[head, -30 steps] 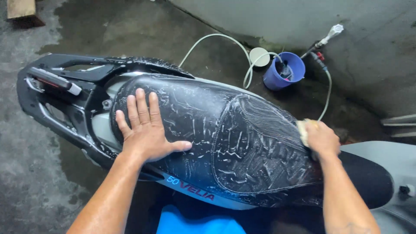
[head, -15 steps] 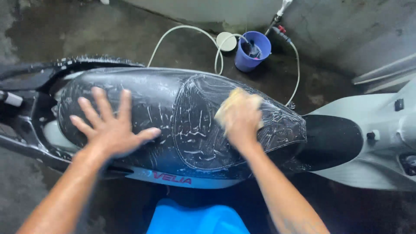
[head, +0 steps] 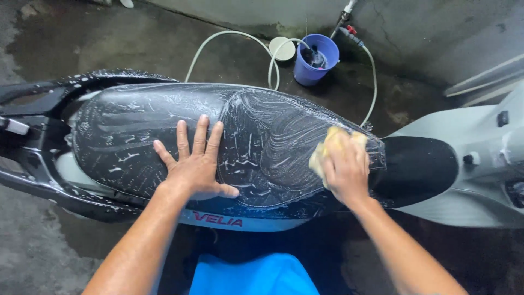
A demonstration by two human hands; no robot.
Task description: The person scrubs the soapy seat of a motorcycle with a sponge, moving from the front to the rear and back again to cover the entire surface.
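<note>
A black scooter seat (head: 164, 125) streaked with white soap foam lies across the view. My left hand (head: 196, 164) rests flat on the middle of the seat, fingers spread. Toward the seat's front end, my right hand (head: 345, 169) presses a yellow sponge (head: 334, 143) against the foamy surface, fingers closed over it. The scooter's grey body panel (head: 469, 180) runs off to the right.
A blue bucket (head: 316, 60) stands on the wet concrete floor beyond the seat, with a white lid (head: 282, 48) beside it and a pale hose (head: 218, 43) looping around. A concrete wall rises behind. The black rear grab rail (head: 33, 104) sits at left.
My right hand with the sponge has slid from the seat's middle toward its front end. The left hand has stayed flat on the seat, and the view has shifted a little.
</note>
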